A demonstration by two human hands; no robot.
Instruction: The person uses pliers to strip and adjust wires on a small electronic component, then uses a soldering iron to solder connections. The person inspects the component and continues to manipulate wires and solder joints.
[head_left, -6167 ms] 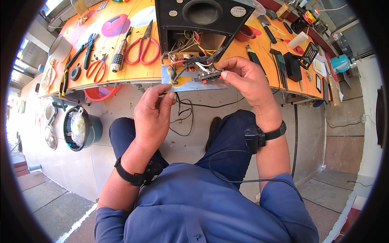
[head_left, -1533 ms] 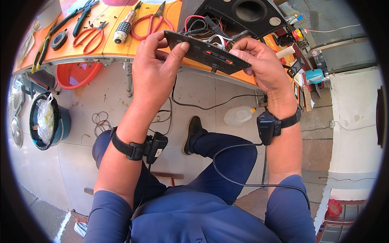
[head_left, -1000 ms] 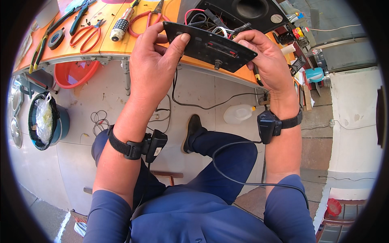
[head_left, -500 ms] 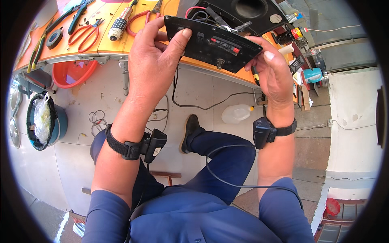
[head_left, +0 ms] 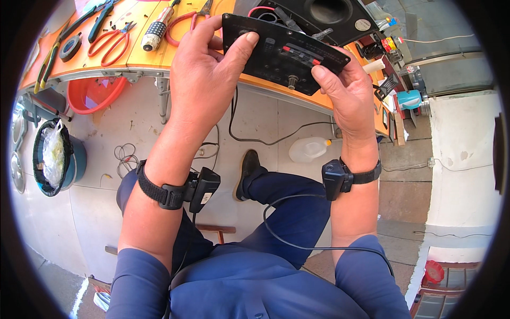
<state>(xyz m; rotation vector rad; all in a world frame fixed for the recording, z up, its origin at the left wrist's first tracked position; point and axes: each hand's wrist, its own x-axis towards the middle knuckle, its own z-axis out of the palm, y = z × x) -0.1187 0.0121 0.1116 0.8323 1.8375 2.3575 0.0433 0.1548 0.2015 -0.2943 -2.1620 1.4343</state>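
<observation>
A black speaker back panel (head_left: 265, 56) is held up at a tilt between my two hands. My left hand (head_left: 207, 61) grips its left end, thumb on the face and fingers behind. At the right end my right hand (head_left: 348, 87) closes on it, its thumb near the red and black wire terminals (head_left: 302, 55). A metal knob (head_left: 292, 81) sticks out along the panel's lower edge. Wires run from behind the panel toward the black speaker box (head_left: 345, 24), which lies on the bench. A black cable (head_left: 249, 139) hangs down below the panel.
On the orange bench (head_left: 135, 58) lie red-handled scissors (head_left: 110, 45), a screwdriver (head_left: 156, 33), pliers (head_left: 101, 22) and a tape roll (head_left: 70, 48). A red basin (head_left: 90, 106), a lined bucket (head_left: 77, 162) and a plastic jug (head_left: 308, 150) stand below.
My right thumb has come down onto the panel's face, and the right hand has shifted left. The panel has moved slightly to the right, still held at both ends.
</observation>
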